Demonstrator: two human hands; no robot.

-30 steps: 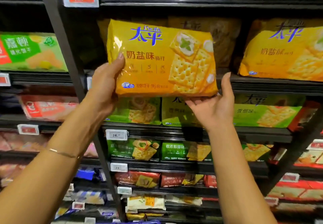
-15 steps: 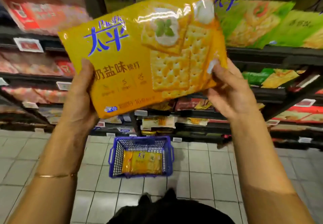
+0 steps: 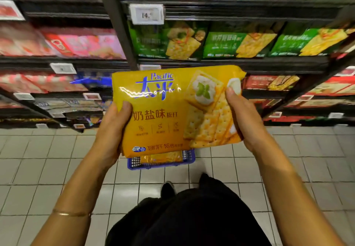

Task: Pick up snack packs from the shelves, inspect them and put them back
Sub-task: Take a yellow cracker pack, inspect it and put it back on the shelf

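Note:
A large yellow cracker pack (image 3: 165, 111) with blue lettering and pictured crackers is held face-up at waist height, in front of the shelves. My left hand (image 3: 113, 128) grips its left edge, thumb on the front. At the right edge my right hand (image 3: 244, 119) grips it, thumb on the front near the top corner. Below the pack a blue wire basket (image 3: 134, 162) stands on the floor and holds another yellow pack (image 3: 163, 157), mostly hidden by the pack I hold.
Black shelves (image 3: 230, 64) ahead carry green cracker packs (image 3: 182, 40) in the middle and right, pink and red packs (image 3: 80, 44) on the left. White price tags (image 3: 147, 13) hang on shelf edges. Pale floor tiles (image 3: 38, 159) lie below; my dark clothing and a shoe (image 3: 168, 187) show at the bottom.
The yellow pack has come down from the upper shelf to waist height and levelled out. My view has tilted down toward the floor and basket. Both hands kept their hold.

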